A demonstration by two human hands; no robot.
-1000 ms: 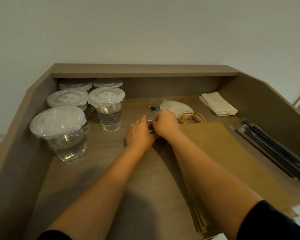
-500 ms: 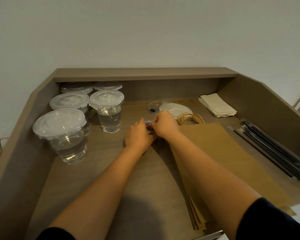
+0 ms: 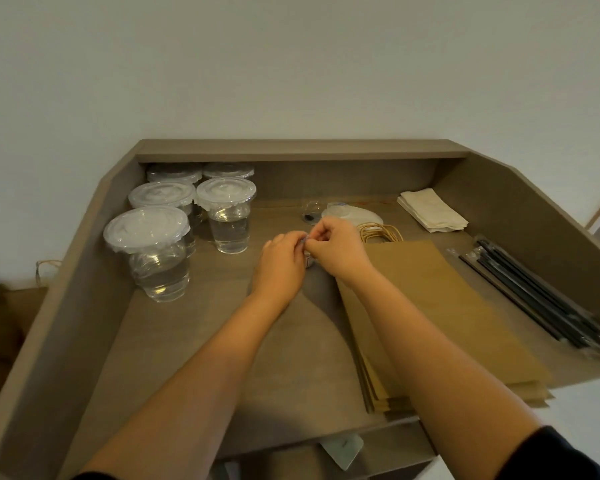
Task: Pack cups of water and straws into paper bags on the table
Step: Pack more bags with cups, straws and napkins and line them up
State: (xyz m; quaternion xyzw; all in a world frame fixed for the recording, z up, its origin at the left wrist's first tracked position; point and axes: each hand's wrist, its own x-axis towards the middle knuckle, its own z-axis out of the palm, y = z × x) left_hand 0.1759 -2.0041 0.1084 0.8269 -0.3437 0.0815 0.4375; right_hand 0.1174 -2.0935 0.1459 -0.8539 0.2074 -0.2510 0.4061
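Several clear lidded cups of water [image 3: 227, 221] stand at the left of the wooden table [image 3: 194, 341]. A stack of flat brown paper bags [image 3: 440, 306] lies at the right, twine handles [image 3: 381, 233] toward the back. Black wrapped straws [image 3: 541, 299] lie along the right wall. My left hand [image 3: 280, 265] and my right hand [image 3: 338, 249] meet at the table's middle, fingers curled round a small roll-like object [image 3: 308, 260] that is mostly hidden between them. The right fingertips pinch at its top.
Folded white napkins [image 3: 432, 214] sit at the back right. A white lid-like dish [image 3: 352, 214] and a small clear item with a dark spot [image 3: 310, 216] lie behind my hands. Raised walls enclose the table on the left, back and right.
Both hands stayed at the table's middle on the small object. The right fingertips have lifted to pinch at its top. The camera view shifted slightly.
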